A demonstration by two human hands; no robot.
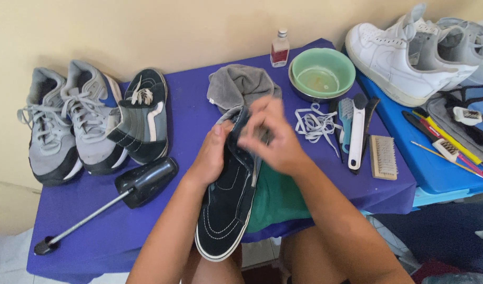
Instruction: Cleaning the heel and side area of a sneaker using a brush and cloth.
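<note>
Head view: laces, brushes flank held shoe.

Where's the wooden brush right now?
In the head view, the wooden brush lies on the purple table near its right edge, just right of the white-handled brush and below the green bowl.

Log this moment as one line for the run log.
left hand: grips black shoe | right hand: at shoe's ankle opening, blurred | nearby: white laces, green bowl
</note>
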